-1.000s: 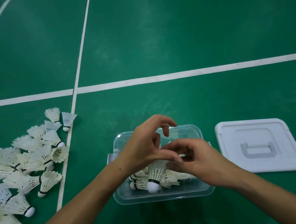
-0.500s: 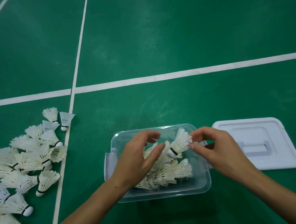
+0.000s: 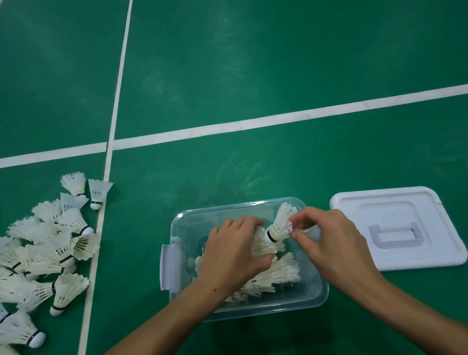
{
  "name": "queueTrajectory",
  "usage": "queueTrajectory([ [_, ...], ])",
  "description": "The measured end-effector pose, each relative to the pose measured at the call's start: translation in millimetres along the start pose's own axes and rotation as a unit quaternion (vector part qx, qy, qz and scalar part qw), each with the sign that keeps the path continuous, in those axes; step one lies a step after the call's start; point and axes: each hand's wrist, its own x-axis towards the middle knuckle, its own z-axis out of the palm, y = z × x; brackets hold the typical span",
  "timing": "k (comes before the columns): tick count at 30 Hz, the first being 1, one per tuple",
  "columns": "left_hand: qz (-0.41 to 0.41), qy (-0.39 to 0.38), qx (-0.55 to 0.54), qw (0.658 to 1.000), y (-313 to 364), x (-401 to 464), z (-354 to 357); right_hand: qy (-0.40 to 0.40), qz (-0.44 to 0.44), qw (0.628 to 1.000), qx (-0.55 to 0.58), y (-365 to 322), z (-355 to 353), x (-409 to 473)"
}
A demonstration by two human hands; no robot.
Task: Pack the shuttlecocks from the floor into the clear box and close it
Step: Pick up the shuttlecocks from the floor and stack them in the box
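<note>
The clear box (image 3: 323, 292) stands open on the green floor in front of me, with several white shuttlecocks lying in it (image 3: 277, 274). My left hand (image 3: 232, 255) reaches into the box and presses down on a stack of shuttlecocks there. My right hand (image 3: 329, 239) hovers over the box's right side and pinches the feathers of one shuttlecock (image 3: 281, 224), whose cork points down-left into the stack under my left hand. A pile of several loose shuttlecocks (image 3: 33, 262) lies on the floor to the left.
The white lid (image 3: 397, 229) with a grey handle lies flat on the floor just right of the box. White court lines (image 3: 221, 126) cross the floor behind the box and beside the loose pile.
A second ago both hands held a shuttlecock cork-down low in the box. My right hand has since lifted one shuttlecock to the box's right rear, and my left hand has sunk onto the stack.
</note>
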Motion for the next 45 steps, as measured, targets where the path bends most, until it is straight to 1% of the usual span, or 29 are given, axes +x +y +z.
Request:
queueTrajectory([
  [4, 0.003, 0.003, -0.01, 1.0, -6, -9, -6, -0.038, -0.013, 0.999, -0.001, -7, 14, -4],
  [7, 0.009, -0.001, -0.014, 1.0, -8, -13, -6, -0.067, -0.001, 0.998, 0.009, -8, 22, -2],
  [10, 0.007, -0.002, -0.006, 1.0, -9, -13, -2, -0.083, -0.003, 0.996, -0.011, -5, 23, 6],
  [13, -0.004, -0.003, -0.004, 1.0, -5, -9, 2, -0.119, 0.003, 0.992, -0.038, -6, 18, 15],
  [15, -0.006, -0.016, -0.007, 1.0, -3, -6, 4, -0.13, 0.005, 0.991, -0.041, -7, 14, 16],
  [18, -0.011, -0.05, -0.014, 0.999, -5, -1, 8, -0.114, -0.004, 0.992, -0.049, -6, 4, 12],
  [21, -0.001, -0.073, 0.002, 0.997, -5, 1, 14, -0.081, -0.014, 0.997, -0.014, 0, -10, 11],
  [24, 0.028, -0.063, 0.044, 0.997, -2, 5, 21, -0.074, -0.011, 0.997, 0.024, 8, -21, 16],
  [26, 0.031, -0.055, 0.038, 0.997, -2, 7, 21, -0.07, -0.019, 0.996, 0.042, 10, -24, 20],
  [29, 0.016, -0.031, -0.013, 0.999, -3, 3, 9, -0.069, -0.035, 0.995, 0.065, 6, -27, 25],
  [32, 0.002, 0.022, -0.101, 0.995, -3, -9, -19, -0.085, -0.057, 0.992, 0.071, -8, -32, 31],
  [35, -0.016, 0.084, -0.184, 0.979, -13, -18, -59, -0.109, -0.089, 0.988, 0.063, -30, -34, 42],
  [38, -0.046, 0.15, -0.255, 0.954, -40, -24, -94, -0.139, -0.137, 0.98, 0.034, -62, -30, 58],
  [41, -0.082, 0.211, -0.264, 0.938, -79, -35, -121, -0.166, -0.189, 0.968, 0.014, -104, -10, 77],
  [45, -0.149, 0.269, -0.273, 0.912, -142, -61, -138, -0.193, -0.24, 0.951, 0.009, -164, 46, 105],
])
